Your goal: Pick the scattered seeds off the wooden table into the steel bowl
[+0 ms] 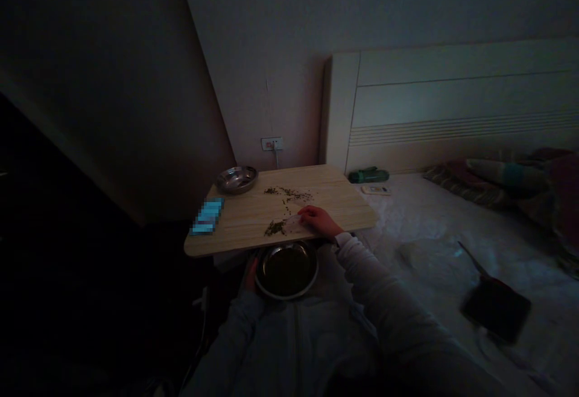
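Observation:
My left hand (251, 273) grips the left side of a round metal bowl (312, 279), held below the table's front edge. A dark greenish mass lies in the bowl. My right hand (319, 221) reaches over the wooden table (244, 219), fingers closed on a thin pale sheet (293, 223), perhaps plastic or paper. Left of the sheet is a small pile of green bean-like grains (274, 228). More scattered grains (296, 193) spread farther back on the tabletop. The dim light hides finer detail.
A second metal bowl (237, 180) stands at the table's back left, with a lit phone (208, 216) in front of it. On the bed to the right lie a green bottle (368, 175), a pale remote-like object (376, 190) and a dark flat-headed tool with a handle (496, 309).

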`<state>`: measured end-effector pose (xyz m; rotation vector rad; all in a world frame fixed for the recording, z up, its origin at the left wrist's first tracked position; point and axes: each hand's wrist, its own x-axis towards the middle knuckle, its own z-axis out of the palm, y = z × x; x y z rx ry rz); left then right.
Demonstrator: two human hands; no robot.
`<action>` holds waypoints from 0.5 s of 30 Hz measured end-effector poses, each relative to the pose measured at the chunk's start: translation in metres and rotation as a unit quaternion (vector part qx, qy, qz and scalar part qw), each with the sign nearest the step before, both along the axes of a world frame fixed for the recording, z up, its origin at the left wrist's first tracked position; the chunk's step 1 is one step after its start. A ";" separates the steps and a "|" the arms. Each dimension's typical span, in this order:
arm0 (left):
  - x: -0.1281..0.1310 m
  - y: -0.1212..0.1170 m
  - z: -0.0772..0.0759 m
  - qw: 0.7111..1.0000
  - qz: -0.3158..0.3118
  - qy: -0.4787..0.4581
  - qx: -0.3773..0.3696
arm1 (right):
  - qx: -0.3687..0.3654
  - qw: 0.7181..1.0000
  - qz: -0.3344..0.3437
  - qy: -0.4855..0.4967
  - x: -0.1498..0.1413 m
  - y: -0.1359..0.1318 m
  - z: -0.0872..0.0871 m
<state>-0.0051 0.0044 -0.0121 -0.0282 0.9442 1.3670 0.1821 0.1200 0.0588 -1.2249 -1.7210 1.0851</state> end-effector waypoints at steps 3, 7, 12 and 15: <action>-0.001 0.001 -0.004 1.000 -0.006 0.002 -0.009 | -0.002 1.000 0.005 0.011 -0.001 0.000 0.000; 0.000 0.000 -0.001 1.000 -0.007 -0.008 -0.017 | -0.014 1.000 0.000 0.017 -0.001 -0.001 0.000; 0.005 -0.005 0.009 1.000 -0.014 -0.009 -0.016 | -0.008 1.000 0.008 0.008 -0.001 -0.001 0.001; 0.006 -0.005 0.012 1.000 -0.009 -0.008 -0.017 | -0.011 1.000 0.007 0.010 -0.001 -0.001 0.001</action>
